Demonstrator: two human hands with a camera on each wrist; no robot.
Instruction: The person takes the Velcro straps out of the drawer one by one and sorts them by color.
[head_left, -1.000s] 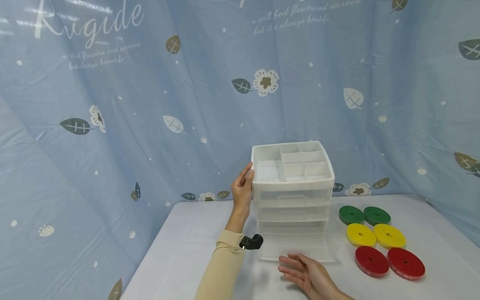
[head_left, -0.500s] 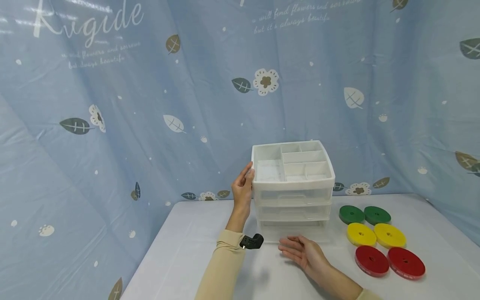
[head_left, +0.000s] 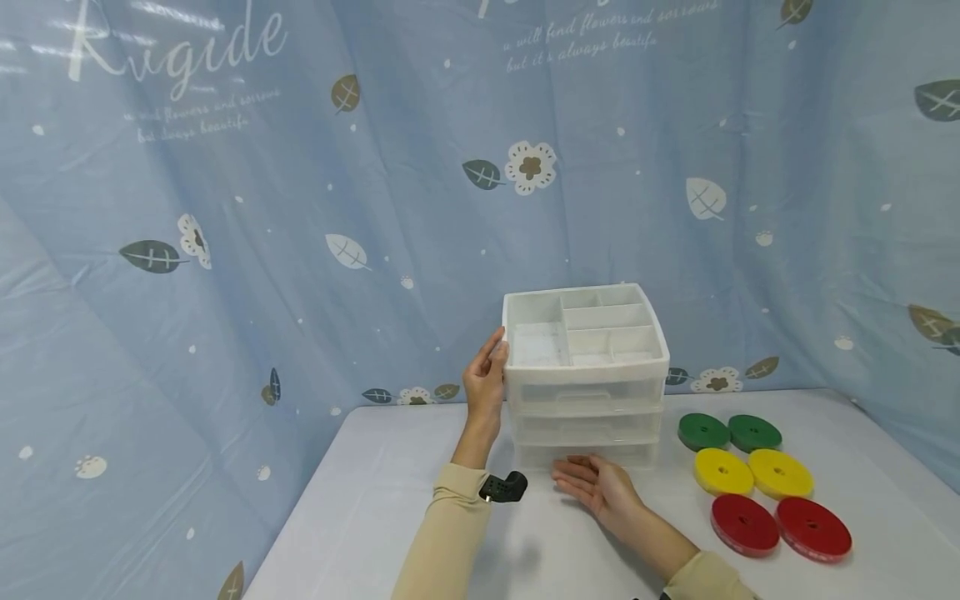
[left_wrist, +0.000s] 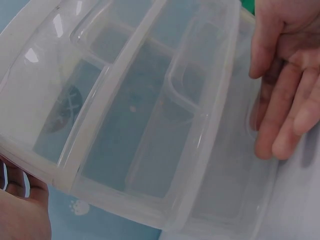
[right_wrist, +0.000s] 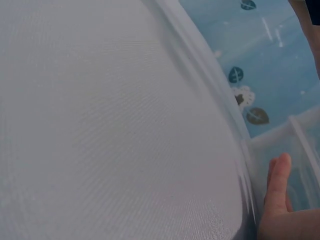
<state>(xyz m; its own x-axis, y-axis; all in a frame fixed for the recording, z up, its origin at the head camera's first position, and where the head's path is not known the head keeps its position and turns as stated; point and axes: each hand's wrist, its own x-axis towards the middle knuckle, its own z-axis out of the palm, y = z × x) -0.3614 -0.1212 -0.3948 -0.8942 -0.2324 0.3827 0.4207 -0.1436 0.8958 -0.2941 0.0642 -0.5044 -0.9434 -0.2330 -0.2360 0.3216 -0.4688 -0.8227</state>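
A white plastic drawer unit [head_left: 585, 367] with clear drawers stands at the back of the table. My left hand [head_left: 483, 387] rests on its left side near the top rim, fingers extended; in the left wrist view that hand [left_wrist: 25, 210] shows at the lower left. My right hand [head_left: 603, 492] is at the front of the bottom drawer [head_left: 536, 456], palm turned toward it and fingers fairly straight. The left wrist view shows these fingers [left_wrist: 285, 110] at the drawer front; contact there is hard to tell. All the drawers appear pushed in.
Right of the unit lie flat ribbon-like rolls in pairs: green [head_left: 702, 432], yellow [head_left: 780, 472] and red [head_left: 744, 523]. The unit's top tray [head_left: 536, 342] has several compartments. A blue patterned curtain [head_left: 420, 208] hangs behind the white table [head_left: 360, 500].
The bottom drawer has slid back into the unit from being pulled well out. My right hand has moved forward with it. The left hand has stayed on the unit's side.
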